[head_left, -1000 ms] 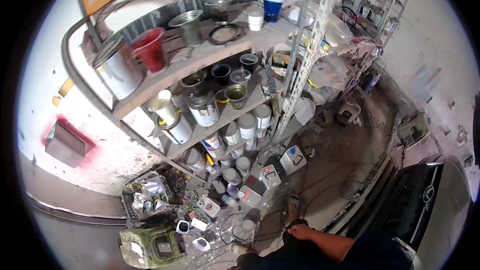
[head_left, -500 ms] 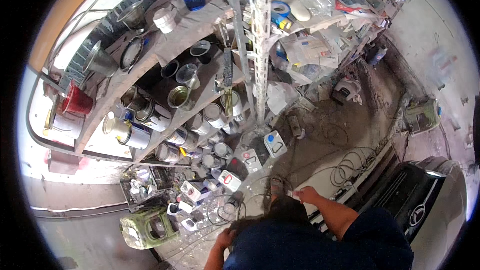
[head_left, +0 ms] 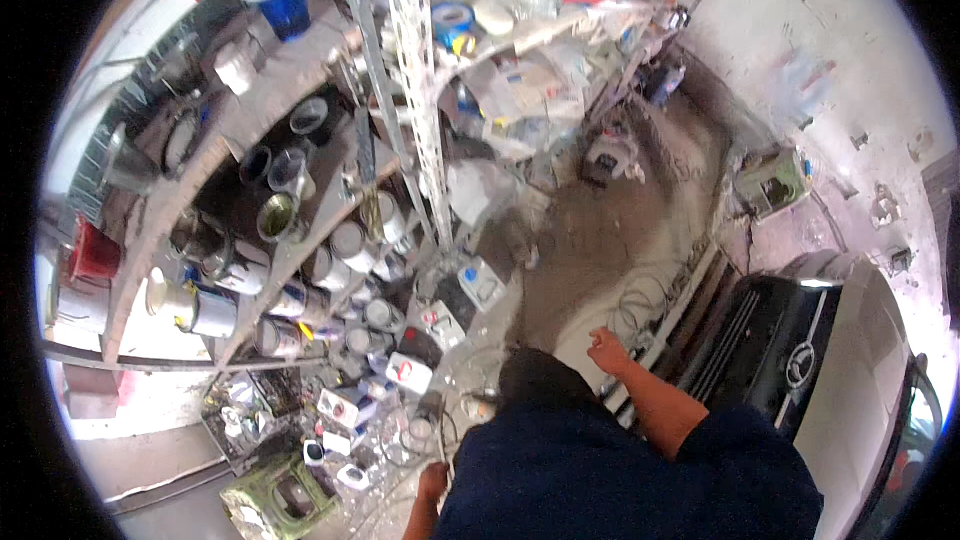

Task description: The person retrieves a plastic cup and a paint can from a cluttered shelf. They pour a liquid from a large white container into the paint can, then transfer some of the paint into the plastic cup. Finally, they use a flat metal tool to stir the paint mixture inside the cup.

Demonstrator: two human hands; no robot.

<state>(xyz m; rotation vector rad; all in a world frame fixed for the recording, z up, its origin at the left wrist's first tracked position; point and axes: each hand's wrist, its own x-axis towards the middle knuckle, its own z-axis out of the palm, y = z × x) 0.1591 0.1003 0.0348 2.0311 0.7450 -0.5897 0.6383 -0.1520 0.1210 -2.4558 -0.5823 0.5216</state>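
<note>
My right hand [head_left: 606, 351] is held out in front of my body, above the pale strip of floor beside the car. Its fingers are curled in; whether anything small is between them does not show. Low at my left side hangs my left hand [head_left: 433, 481], blurred, its fingers mostly hidden. It is nearest to the hose [head_left: 447, 437] on the floor and apart from the white jugs. One white jug with a red label [head_left: 409, 373] and another with a blue cap [head_left: 480, 283] stand ahead on the floor.
Shelves [head_left: 222, 165] at left hold cups, cans and a blue bucket [head_left: 285, 12]. An upright metal post [head_left: 418, 110] divides them. A dark car grille [head_left: 765, 350] is close on my right. Coiled cable [head_left: 640, 305] and a green frame [head_left: 280, 502] lie on the floor.
The whole view has shifted, with shelves and jugs now further left. My right hand has risen slightly in the picture, and my left hand sits lower beside my body.
</note>
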